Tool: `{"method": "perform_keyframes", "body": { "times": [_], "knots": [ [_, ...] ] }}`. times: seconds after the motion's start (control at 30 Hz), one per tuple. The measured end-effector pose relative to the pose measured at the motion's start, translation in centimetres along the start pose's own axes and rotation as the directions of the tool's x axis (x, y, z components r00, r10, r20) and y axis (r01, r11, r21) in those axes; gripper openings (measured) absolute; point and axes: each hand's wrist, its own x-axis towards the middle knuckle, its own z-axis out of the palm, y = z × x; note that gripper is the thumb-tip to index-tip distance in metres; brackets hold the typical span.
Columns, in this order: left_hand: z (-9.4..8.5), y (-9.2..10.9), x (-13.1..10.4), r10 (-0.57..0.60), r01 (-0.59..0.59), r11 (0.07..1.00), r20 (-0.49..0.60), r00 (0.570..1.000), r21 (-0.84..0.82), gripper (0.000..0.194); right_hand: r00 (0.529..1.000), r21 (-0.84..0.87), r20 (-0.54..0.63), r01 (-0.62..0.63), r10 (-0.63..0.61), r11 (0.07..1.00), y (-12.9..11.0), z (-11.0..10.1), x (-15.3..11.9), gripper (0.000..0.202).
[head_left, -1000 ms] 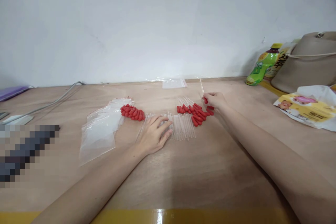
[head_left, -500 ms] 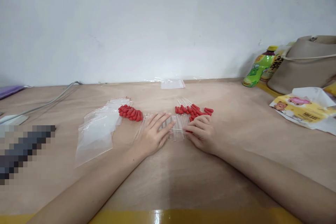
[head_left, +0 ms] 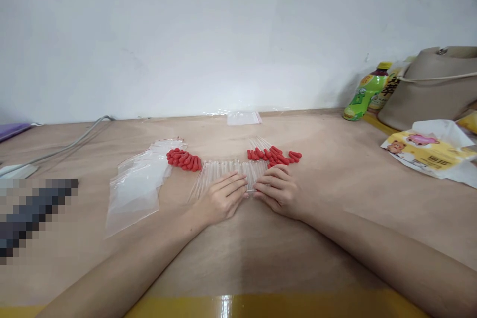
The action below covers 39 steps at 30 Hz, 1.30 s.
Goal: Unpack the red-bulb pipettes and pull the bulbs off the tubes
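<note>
Many thin clear tubes (head_left: pixel 218 171) lie side by side in a row, their long sides running away from me. One more clear tube (head_left: pixel 251 192) lies crosswise at the row's near ends, spanning the gap between my hands. My left hand (head_left: pixel 225 195) is closed at that tube's left end, fingers together over the row. At its right end my right hand (head_left: pixel 278 190) is closed too, fingers curled, thumb below. Red rubber bulbs (head_left: pixel 184 160) sit in a heap left of the row. More red bulbs (head_left: pixel 278 155), some with thin clear stems, lie beyond my right hand.
Clear zip bags (head_left: pixel 136 191) are fanned out at left, and a small bag stack (head_left: pixel 244 119) lies by the wall. A grey cable (head_left: pixel 82 138) crosses the far left. At right stand a green bottle (head_left: pixel 367 93), a grey bag (head_left: pixel 428 89) and a printed wrapper (head_left: pixel 428 151).
My left fingers have drawn together and moved nearer to me. The crosswise tube has come down to the row's near ends, and both hands are closer together.
</note>
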Motion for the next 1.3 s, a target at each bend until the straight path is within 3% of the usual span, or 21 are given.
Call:
{"method": "perform_keyframes", "body": {
  "times": [0.2, 0.47, 0.77, 0.97, 1.3],
  "knots": [
    [-0.2, 0.4, -0.1, 0.024, -0.026, 0.999, -0.031, 0.999, -0.045, 0.01, 0.991, 0.044, -0.013, 0.13, -0.13, 0.99, 0.0, -0.3, -0.4, 0.014],
    [-0.3, 0.5, -0.6, 0.03, -0.031, 0.993, -0.007, 1.0, -0.114, 0.013, 0.966, -0.059, -0.041, 0.251, -0.254, 0.966, -0.1, -0.9, -0.5, 0.014],
    [-0.7, 0.8, -0.1, -0.011, 0.004, 0.978, -0.034, 0.999, -0.21, 0.01, 0.941, -0.12, 0.007, 0.338, -0.34, 0.934, 0.1, -1.6, -0.4, 0.015],
    [-1.1, 0.8, 0.1, -0.039, 0.041, 0.96, 0.01, 0.999, -0.278, 0.01, 0.919, -0.137, 0.024, 0.393, -0.394, 0.909, 0.5, -2.2, -0.4, 0.017],
    [-1.3, 0.5, 0.0, -0.07, 0.071, 0.956, 0.016, 0.997, -0.284, 0.011, 0.916, -0.174, -0.011, 0.393, -0.401, 0.903, 1.2, -2.7, -0.6, 0.019]
  ]
}}
